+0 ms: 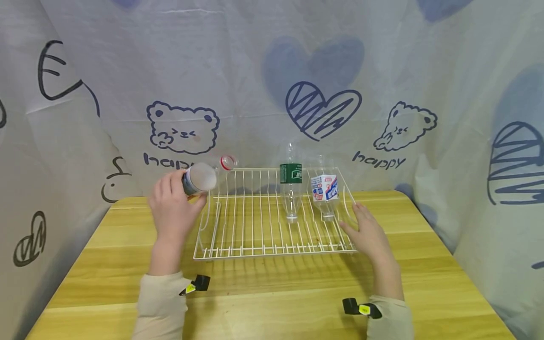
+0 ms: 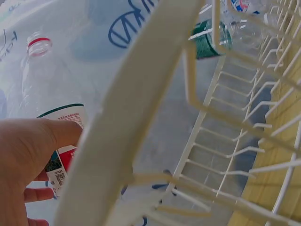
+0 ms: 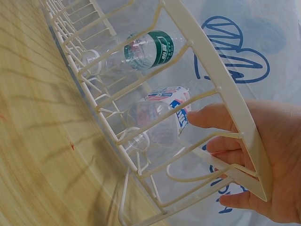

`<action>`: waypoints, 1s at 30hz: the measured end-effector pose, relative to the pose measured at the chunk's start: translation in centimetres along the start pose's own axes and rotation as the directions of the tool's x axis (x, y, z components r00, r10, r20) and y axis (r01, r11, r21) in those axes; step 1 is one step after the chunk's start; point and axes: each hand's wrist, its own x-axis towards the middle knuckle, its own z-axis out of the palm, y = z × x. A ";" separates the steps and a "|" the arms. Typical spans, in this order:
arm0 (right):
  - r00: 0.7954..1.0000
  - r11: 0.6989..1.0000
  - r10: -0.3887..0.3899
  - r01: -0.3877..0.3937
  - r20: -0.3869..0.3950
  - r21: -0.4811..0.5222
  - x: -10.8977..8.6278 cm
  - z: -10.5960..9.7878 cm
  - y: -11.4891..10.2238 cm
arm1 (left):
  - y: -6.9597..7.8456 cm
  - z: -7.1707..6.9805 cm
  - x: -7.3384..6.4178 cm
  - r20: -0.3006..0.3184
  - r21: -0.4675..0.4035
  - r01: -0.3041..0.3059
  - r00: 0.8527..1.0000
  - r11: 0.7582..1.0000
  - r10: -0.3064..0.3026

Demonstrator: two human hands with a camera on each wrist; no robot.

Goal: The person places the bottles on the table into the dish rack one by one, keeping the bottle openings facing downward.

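My left hand [image 1: 172,203] grips a clear plastic bottle [image 1: 201,178] by its label, above the rack's left end. The bottle is tilted, its pale base facing the head camera and its uncapped neck with a red ring pointing away. In the left wrist view, the thumb lies across the printed label [image 2: 68,115]. My right hand [image 1: 369,236] rests at the right side of the white wire rack [image 1: 252,255], thumb and fingers extended. Nearest to it, a clear bottle with a white and blue label [image 1: 325,188] stands neck down in the rack. Beside that stands a green-labelled bottle [image 1: 291,174], also neck down.
The rack sits on a wood-grain table [image 1: 272,302]. Behind and around the table hangs a pale curtain [image 1: 250,94] with drawn bears and hearts. Black straps with yellow tags [image 1: 364,310] sit at both cuffs.
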 end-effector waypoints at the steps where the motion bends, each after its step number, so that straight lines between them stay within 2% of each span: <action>1: 1.000 1.000 0.000 0.000 0.000 0.000 0.0 0.0 0.0 | 0.3 0.0 0.0 0.005 0.003 -0.017 1.000 1.000 0.017; 7: 1.000 1.000 -0.007 0.007 -0.003 0.002 0.0 0.0 -0.1 | 1.8 0.3 -0.3 0.046 0.014 -0.109 0.993 0.994 0.108; 13: 1.000 1.000 -0.017 0.017 -0.008 0.001 -0.1 0.0 0.0 | 3.0 1.1 -0.6 0.019 -0.002 -0.214 0.977 0.977 0.214; 21: 0.999 1.000 -0.026 0.027 -0.019 0.014 -0.1 -0.2 0.1 | 4.3 2.2 -1.1 -0.012 -0.057 -0.358 0.934 0.932 0.358; 27: 0.999 0.999 -0.029 0.030 -0.034 0.017 -0.3 -0.7 -0.1 | 5.3 2.8 -1.5 -0.012 -0.111 -0.453 0.890 0.884 0.455; 30: 0.996 0.998 -0.062 0.064 -0.068 0.026 -0.3 -0.8 -0.5 | 5.6 2.9 -1.7 -0.003 -0.133 -0.488 0.871 0.863 0.492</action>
